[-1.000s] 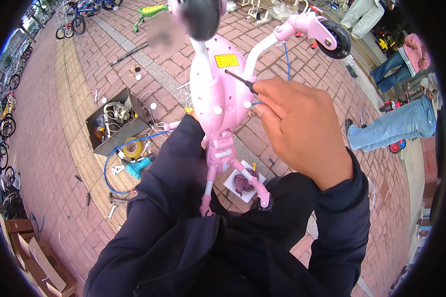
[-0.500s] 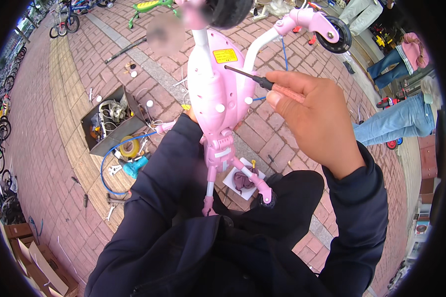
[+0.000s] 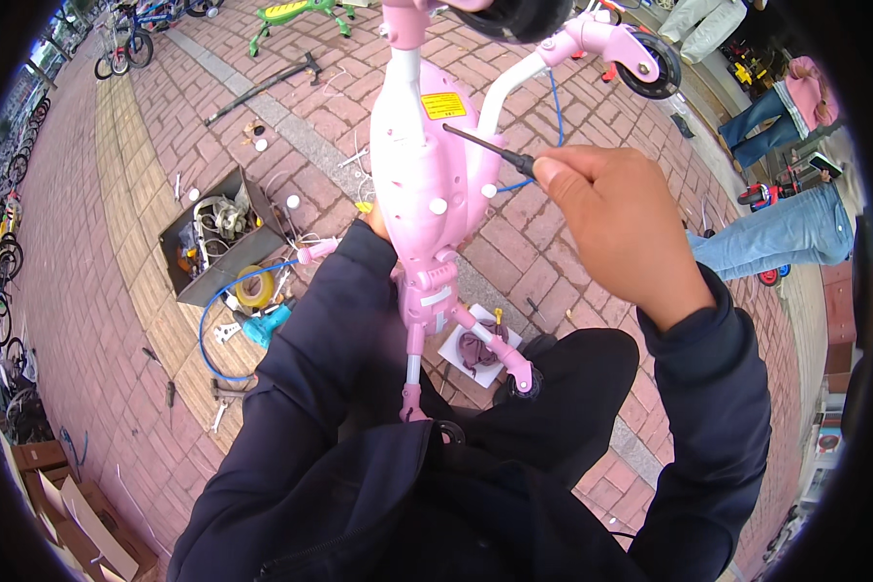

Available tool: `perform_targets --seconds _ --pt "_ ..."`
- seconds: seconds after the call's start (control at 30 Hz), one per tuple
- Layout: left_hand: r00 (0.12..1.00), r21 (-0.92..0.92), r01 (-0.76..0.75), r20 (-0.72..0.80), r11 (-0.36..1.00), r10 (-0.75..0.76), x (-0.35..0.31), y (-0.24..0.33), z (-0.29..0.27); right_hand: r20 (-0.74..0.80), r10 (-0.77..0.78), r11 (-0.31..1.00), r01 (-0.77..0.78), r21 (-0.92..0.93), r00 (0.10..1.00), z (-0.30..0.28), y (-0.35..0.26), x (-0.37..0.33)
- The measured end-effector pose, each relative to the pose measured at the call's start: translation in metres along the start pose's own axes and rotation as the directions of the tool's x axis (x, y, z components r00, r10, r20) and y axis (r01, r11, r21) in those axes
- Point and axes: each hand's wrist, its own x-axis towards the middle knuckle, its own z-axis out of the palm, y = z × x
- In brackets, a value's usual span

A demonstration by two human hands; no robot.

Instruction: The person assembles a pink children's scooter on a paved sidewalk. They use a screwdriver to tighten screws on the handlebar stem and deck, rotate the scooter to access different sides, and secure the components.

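A pink and white child's ride-on (image 3: 422,194) is held up before me with its underside showing, a yellow label (image 3: 443,105) on it and black wheels at its ends. My right hand (image 3: 616,218) is closed round the handle of a screwdriver (image 3: 490,145). The screwdriver's thin dark shaft points left, its tip at the pink body just below the label. My left hand (image 3: 376,221) reaches behind the body's left side; only a bit of it shows, and its fingers are hidden.
On the brick pavement at left are an open toolbox (image 3: 221,238), yellow tape (image 3: 254,288), a teal power tool (image 3: 265,326), a blue hose (image 3: 204,339) and a hammer (image 3: 272,85). Cardboard boxes (image 3: 87,514) stand lower left. People (image 3: 781,233) are at right.
My right hand has shifted slightly right and its fingers have closed further over the screwdriver handle. The ride-on has moved a little; the tip stays near the same spot.
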Motion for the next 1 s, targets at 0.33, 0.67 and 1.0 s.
perform_targets --seconds 0.33,0.67,1.0 --pt "0.955 0.286 -0.269 -0.045 0.92 0.293 0.012 -0.012 0.005 0.018 0.083 0.995 -0.084 0.057 0.996 -0.04 -0.027 -0.038" --pt "0.939 0.413 -0.28 -0.069 0.867 0.337 0.01 -0.01 0.032 -0.05 -0.043 0.998 0.04 -0.057 0.998 -0.012 -0.038 -0.034" --pt "0.97 0.455 -0.143 -0.112 0.879 0.215 0.005 0.003 0.048 -0.031 -0.035 0.933 0.021 -0.36 0.999 -0.004 -0.069 -0.029"
